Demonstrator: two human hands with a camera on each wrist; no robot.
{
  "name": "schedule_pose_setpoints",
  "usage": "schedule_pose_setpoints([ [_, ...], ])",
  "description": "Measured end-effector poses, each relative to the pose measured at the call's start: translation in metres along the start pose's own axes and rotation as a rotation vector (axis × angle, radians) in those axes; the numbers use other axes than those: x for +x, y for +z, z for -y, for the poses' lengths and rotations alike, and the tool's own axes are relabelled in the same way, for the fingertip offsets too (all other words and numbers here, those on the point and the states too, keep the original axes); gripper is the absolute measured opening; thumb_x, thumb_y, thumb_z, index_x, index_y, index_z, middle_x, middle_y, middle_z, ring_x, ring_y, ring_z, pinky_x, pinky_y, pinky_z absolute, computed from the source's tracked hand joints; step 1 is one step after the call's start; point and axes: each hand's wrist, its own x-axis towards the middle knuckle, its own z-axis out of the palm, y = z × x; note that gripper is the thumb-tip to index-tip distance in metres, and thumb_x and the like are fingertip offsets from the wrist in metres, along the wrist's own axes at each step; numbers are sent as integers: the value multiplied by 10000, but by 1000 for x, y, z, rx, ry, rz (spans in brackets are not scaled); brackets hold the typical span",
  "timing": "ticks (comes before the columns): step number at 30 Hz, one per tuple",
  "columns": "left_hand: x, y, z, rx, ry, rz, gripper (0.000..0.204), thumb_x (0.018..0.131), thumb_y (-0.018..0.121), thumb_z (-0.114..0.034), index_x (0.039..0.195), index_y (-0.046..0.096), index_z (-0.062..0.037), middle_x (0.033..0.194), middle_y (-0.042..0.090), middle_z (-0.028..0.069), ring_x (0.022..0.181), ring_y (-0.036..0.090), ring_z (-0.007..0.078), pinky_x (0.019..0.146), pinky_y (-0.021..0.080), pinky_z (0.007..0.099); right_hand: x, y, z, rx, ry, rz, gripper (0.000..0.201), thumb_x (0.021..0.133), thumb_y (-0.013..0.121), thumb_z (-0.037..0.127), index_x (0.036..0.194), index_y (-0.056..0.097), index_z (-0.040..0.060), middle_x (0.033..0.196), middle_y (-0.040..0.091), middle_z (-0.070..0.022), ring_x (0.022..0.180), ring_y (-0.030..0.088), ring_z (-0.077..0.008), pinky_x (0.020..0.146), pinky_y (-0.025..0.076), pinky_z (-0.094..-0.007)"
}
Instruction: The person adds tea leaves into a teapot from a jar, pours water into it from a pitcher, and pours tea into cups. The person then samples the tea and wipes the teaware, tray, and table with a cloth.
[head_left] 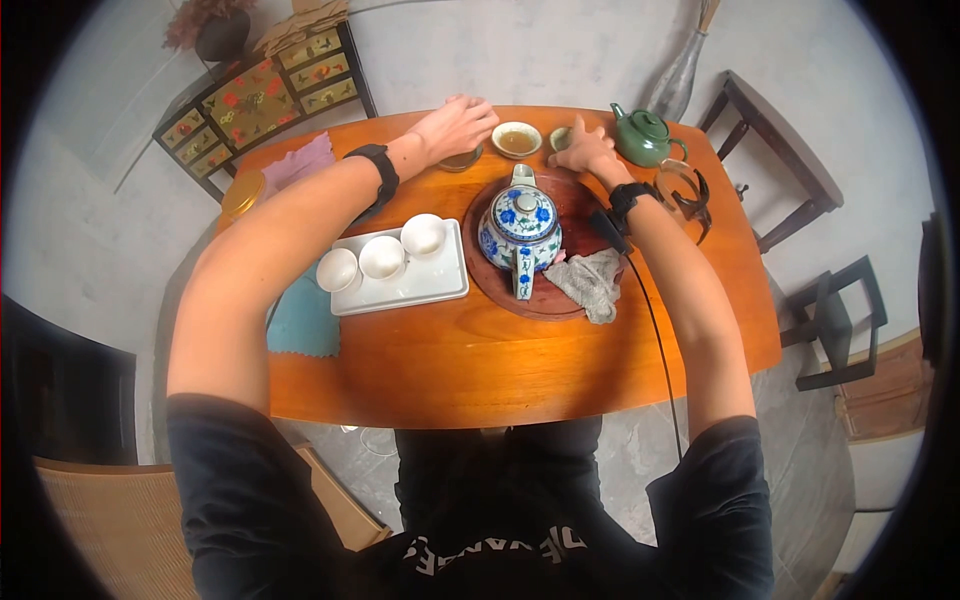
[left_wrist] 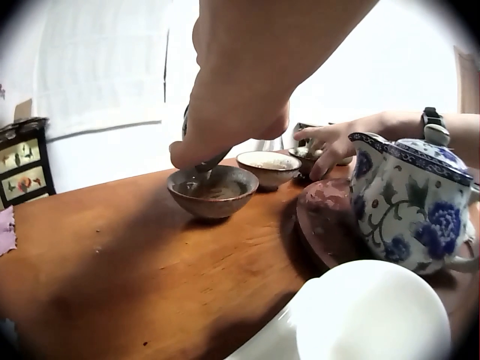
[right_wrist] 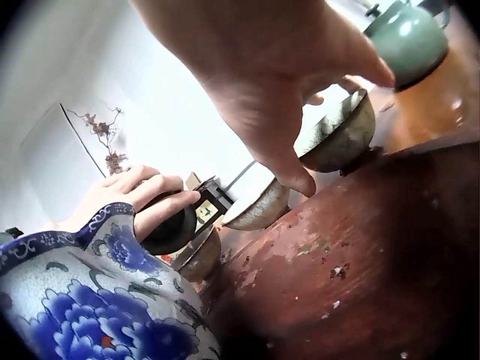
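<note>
My left hand (head_left: pixel 455 130) grips a small dark cup (right_wrist: pixel 172 223), tilted low over a brown bowl (left_wrist: pixel 213 192) on the far side of the table. My right hand (head_left: pixel 585 153) spreads over a green-grey bowl (right_wrist: pixel 341 139), thumb on one side by the rim and fingers on the other. Between the hands stands a pale bowl (head_left: pixel 516 140) with amber liquid in it. Nearer me, a blue-and-white floral teapot (head_left: pixel 522 225) sits on a round reddish wooden tray (head_left: pixel 488 283).
Left of the teapot, a white tray (head_left: pixel 400 297) bears three white cups (head_left: pixel 382 258). A crumpled grey cloth (head_left: pixel 590 283) lies at the round tray's edge. A green teapot (head_left: pixel 645 137) and a glass pitcher (head_left: pixel 676 188) stand at right. A cable (head_left: pixel 660 340) runs beneath my right forearm.
</note>
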Motion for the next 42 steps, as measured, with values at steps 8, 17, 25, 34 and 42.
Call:
schedule_pose_setpoints([
  [8, -45, -9, 24, -891, -628, 307, 888, 637, 930, -312, 1381, 533, -34, 1368, 564, 126, 1293, 558, 320, 1060, 484, 456, 11, -11, 44, -17, -631, 14, 1207, 742, 873, 519, 1632, 244, 0, 1553, 423, -317, 1471, 382, -455, 1206, 370, -475],
  [17, -111, 43, -11, -1360, -889, 426, 867, 706, 857, -389, 1404, 509, -10, 1356, 559, 246, 1240, 595, 416, 1053, 500, 465, 30, -4, 58, -102, -578, 151, 832, 723, 866, 485, 1352, 594, 13, 1376, 640, -222, 1265, 625, -380, 1030, 539, -447],
  [25, -114, 33, -27, -1374, -810, 388, 861, 708, 858, -431, 1386, 498, -41, 1357, 556, 229, 1229, 603, 414, 1026, 514, 483, 15, -57, 38, -30, -669, -3, 863, 712, 841, 382, 1377, 573, -97, 1223, 694, -308, 1156, 681, -396, 985, 556, -426],
  [34, -96, 17, -19, -1138, -705, 300, 1105, 741, 823, -623, 1591, 360, -90, 1584, 367, 265, 1553, 229, 443, 1255, 235, 558, -61, -178, -65, -100, -595, -27, 840, 750, 770, 357, 1399, 546, -126, 1234, 700, -302, 1135, 697, -380, 1000, 551, -391],
  [42, -21, 12, -7, -1257, -530, 351, 1148, 704, 862, -548, 1620, 338, -97, 1600, 369, 245, 1538, 280, 430, 1269, 257, 497, -100, -197, -138, -174, -505, 1, 826, 721, 833, 305, 1401, 569, -82, 1267, 670, -281, 1165, 673, -383, 1005, 542, -408],
])
